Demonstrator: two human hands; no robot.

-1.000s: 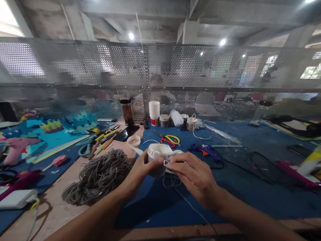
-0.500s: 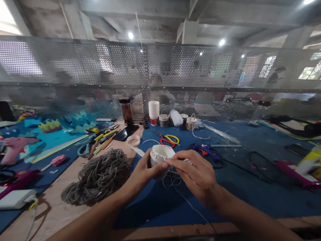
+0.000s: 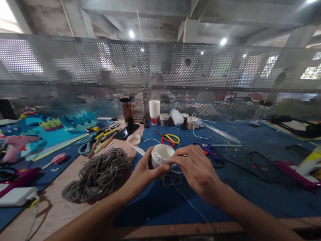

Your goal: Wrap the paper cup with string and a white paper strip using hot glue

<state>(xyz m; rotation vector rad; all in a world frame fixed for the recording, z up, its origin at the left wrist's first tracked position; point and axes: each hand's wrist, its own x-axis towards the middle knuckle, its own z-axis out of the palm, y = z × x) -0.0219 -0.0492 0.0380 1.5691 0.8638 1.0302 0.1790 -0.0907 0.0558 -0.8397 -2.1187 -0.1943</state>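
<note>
My left hand (image 3: pixel 143 174) is wrapped round a small white paper cup (image 3: pixel 160 155), held just above the blue mat (image 3: pixel 252 187). My right hand (image 3: pixel 196 172) is closed against the cup's right side, its fingertips pinching at the wall beside my left thumb. A thin grey cord (image 3: pixel 185 199) hangs in loops under the cup and trails toward the table's near edge. What the right fingers pinch is too small to name.
A pile of grey cord (image 3: pixel 97 175) lies left of my hands. Red and yellow scissors (image 3: pixel 168 138), a blue glue gun (image 3: pixel 209 150), a stack of white cups (image 3: pixel 154 111) and a dark bottle (image 3: pixel 127 110) stand behind. A perforated metal screen (image 3: pixel 173 77) closes the back; people sit beyond it.
The cup has tipped so its open mouth faces up and toward me. My right hand has slid closer to it, and the white strip seen at the cup's side is no longer visible.
</note>
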